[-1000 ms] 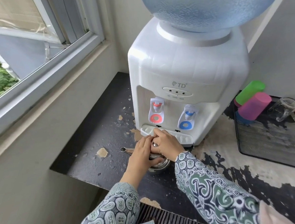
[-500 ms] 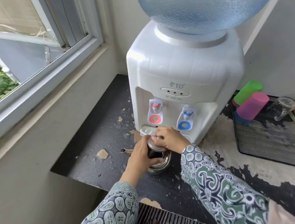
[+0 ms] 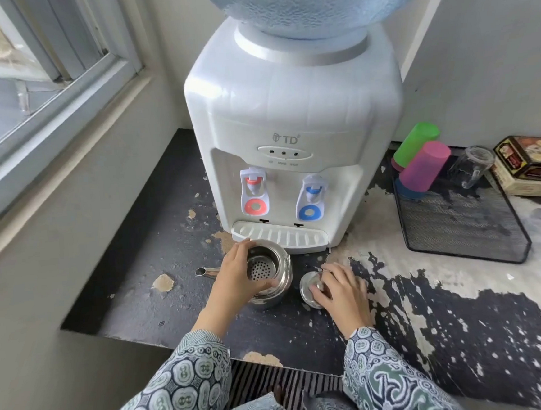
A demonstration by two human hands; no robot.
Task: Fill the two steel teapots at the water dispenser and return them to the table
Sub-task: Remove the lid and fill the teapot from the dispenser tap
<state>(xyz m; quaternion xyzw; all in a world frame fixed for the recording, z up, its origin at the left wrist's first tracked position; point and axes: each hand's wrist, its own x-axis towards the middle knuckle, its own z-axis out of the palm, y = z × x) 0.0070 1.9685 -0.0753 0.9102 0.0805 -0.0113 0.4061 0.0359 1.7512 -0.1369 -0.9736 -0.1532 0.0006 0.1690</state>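
- The round steel teapot (image 3: 270, 277) is gripped at its rim by the left hand (image 3: 236, 283), the fingers curled round the far side and the thumb round the near side.
- The teapot's mouth is open; a perforated steel strainer basket (image 3: 261, 268) is seen inside it, and no water level can be made out.
- The thin spout (image 3: 207, 271) is seen pointing left beyond the left hand; the handle is hidden.
- The shiny round lid (image 3: 311, 287) is pinched at its knob by the curled fingers of the right hand (image 3: 342, 288), just to the right of the teapot and low over the counter; whether it touches the surface cannot be told.
- Only one teapot is in view.
- The teapot stands on the dark counter (image 3: 156, 246), whose paint is chipped and peeling, with pale patches laid bare, mostly on the right.
- The white plastic water dispenser (image 3: 291, 112) stands just behind the teapot, its ribbed drip tray (image 3: 281, 234) near the teapot's far rim.
- A red tap (image 3: 254, 190) and a blue tap (image 3: 314, 196) are set above the tray; the teapot sits in front of and below the red one.
- The blue water bottle (image 3: 305, 4) on top is cut off by the upper edge.
- Open counter is left to the left of the spout, bounded by the pale wall under the window (image 3: 26, 78).
- To the right, well apart from the hands, a black mesh tray (image 3: 459, 232) is seen with a green cup (image 3: 416, 143), a pink cup (image 3: 424, 166) and a clear glass mug (image 3: 471, 164) lying on it; a patterned box (image 3: 531, 165) stands beside it.
- Both patterned sleeves are cut off at the lower edge.
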